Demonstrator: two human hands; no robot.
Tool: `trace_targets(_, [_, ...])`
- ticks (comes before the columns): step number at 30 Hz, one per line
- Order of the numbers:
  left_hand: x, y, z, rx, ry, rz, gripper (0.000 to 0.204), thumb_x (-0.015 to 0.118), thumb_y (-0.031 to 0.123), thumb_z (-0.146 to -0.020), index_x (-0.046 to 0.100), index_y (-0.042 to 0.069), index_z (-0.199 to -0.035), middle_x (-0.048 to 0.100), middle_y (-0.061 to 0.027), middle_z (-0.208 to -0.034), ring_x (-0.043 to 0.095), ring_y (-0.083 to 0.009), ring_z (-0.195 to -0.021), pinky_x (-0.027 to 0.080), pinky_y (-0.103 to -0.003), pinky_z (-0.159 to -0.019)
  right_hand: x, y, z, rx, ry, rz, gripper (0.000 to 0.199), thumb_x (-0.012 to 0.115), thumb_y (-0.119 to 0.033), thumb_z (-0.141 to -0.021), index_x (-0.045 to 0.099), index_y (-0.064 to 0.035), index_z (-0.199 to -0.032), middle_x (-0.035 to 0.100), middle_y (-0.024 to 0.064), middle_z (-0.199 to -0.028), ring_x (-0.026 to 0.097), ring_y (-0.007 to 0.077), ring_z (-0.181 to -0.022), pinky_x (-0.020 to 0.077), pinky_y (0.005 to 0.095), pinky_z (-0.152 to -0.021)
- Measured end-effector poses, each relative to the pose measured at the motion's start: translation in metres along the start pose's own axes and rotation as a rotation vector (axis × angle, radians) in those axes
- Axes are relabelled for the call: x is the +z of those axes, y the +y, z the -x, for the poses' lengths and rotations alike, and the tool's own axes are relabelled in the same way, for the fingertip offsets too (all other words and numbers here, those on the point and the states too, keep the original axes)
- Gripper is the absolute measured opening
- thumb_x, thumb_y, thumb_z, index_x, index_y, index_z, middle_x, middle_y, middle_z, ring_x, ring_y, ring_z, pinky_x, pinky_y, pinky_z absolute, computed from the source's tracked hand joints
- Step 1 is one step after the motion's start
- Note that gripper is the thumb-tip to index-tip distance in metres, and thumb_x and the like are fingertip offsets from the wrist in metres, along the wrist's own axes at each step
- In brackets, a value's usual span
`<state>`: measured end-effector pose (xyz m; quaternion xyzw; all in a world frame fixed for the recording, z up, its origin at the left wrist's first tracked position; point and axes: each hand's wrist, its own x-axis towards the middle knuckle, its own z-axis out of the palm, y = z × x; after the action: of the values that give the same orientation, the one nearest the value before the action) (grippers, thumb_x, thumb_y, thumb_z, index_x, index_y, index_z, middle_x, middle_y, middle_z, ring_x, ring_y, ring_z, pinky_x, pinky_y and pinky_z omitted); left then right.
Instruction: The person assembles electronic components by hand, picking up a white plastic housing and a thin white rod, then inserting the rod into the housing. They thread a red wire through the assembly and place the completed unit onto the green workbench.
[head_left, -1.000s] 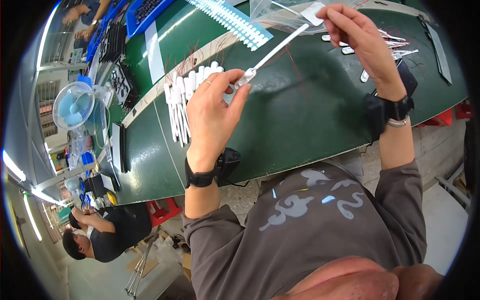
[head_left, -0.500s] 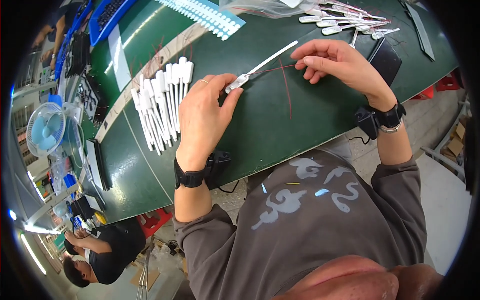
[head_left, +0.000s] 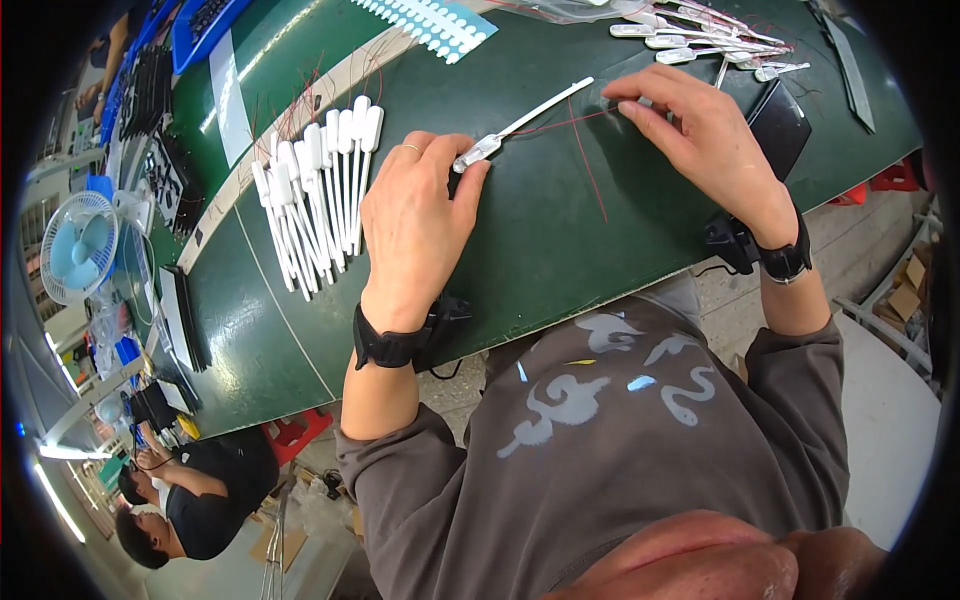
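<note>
My left hand (head_left: pixel 418 222) pinches the wide, clear-looking head of a slim white stick-shaped piece (head_left: pixel 537 110) between thumb and forefinger. Its thin stem slants up to the right over the table. A fine red wire (head_left: pixel 592 172) runs from the head towards my right hand (head_left: pixel 712 142), where thumb and forefinger close on it. Another stretch of wire crosses the stem's far end and hangs down loosely. Left of my left hand lies a row of similar white pieces (head_left: pixel 322 165), heads away from me, with red wires beyond them.
More white pieces with red wires (head_left: pixel 690 42) lie in a heap at the far right, near a black flat object (head_left: pixel 779 128). A light blue strip with white tabs (head_left: pixel 440 30) lies at the back. A fan (head_left: pixel 80 248) and a seated person (head_left: pixel 215 500) are at the left.
My right hand has moved slightly right and up, its thumb and forefinger now closed on the wire, which runs straighter. The left hand keeps its hold. The whole view has shifted a little.
</note>
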<state>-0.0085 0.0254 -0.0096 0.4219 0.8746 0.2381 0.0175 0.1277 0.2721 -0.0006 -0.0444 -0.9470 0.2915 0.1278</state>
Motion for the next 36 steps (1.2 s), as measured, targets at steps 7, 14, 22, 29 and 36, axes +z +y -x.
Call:
trace_targets(7, [-0.001, -0.001, -0.002, -0.013, 0.062, 0.090, 0.017, 0.075, 0.015, -0.085, 0.069, 0.006, -0.098, 0.064, -0.0062, -0.085, 0.063, -0.0247, -0.078, 0.049, -0.036, -0.067, 0.001, 0.006, -0.019, 0.082, 0.028, -0.047, 0.023, 0.057, -0.018, -0.101, 0.064, -0.0049, -0.119, 0.065, 0.0029, -0.098, 0.054, 0.0107, -0.072, 0.0446, 0.0261, -0.063])
trace_targets(14, [-0.005, 0.003, -0.002, -0.010, 0.118, 0.214, 0.018, 0.076, 0.013, -0.084, 0.069, 0.005, -0.099, 0.066, -0.0061, -0.086, 0.064, -0.0211, -0.071, 0.050, -0.033, -0.062, 0.009, 0.016, -0.029, 0.361, -0.036, -0.614, 0.034, 0.052, -0.022, -0.104, 0.060, -0.0064, -0.132, 0.067, -0.0001, -0.103, 0.052, 0.0034, -0.067, 0.0414, 0.0178, -0.054])
trace_targets(22, [-0.006, 0.007, -0.002, 0.005, 0.097, 0.330, 0.018, 0.076, 0.013, -0.086, 0.070, 0.003, -0.100, 0.067, -0.0064, -0.088, 0.063, -0.0185, -0.070, 0.052, -0.030, -0.057, 0.009, 0.019, -0.040, 0.481, -0.256, -0.950, 0.035, 0.052, -0.023, -0.104, 0.060, -0.0029, -0.131, 0.067, 0.0000, -0.101, 0.043, -0.0010, -0.054, 0.0315, 0.0156, -0.043])
trace_targets(29, [-0.005, 0.004, -0.003, -0.043, 0.082, 0.294, 0.018, 0.075, 0.014, -0.086, 0.071, 0.004, -0.100, 0.067, -0.0064, -0.084, 0.063, -0.0178, -0.069, 0.051, -0.030, -0.059, 0.007, 0.017, -0.028, 0.499, -0.282, -0.978, 0.030, 0.057, -0.023, -0.102, 0.064, -0.0033, -0.123, 0.067, -0.0016, -0.094, 0.038, -0.0024, -0.052, 0.0269, 0.0143, -0.042])
trace_targets(36, [-0.003, 0.003, -0.002, -0.060, 0.060, 0.274, 0.017, 0.075, 0.015, -0.086, 0.070, 0.005, -0.099, 0.066, -0.0059, -0.083, 0.063, -0.0187, -0.068, 0.050, -0.031, -0.062, 0.005, 0.012, -0.019, 0.468, -0.240, -0.887, 0.026, 0.063, -0.020, -0.098, 0.066, -0.0024, -0.117, 0.068, -0.0010, -0.091, 0.041, -0.0013, -0.056, 0.0317, 0.0158, -0.048])
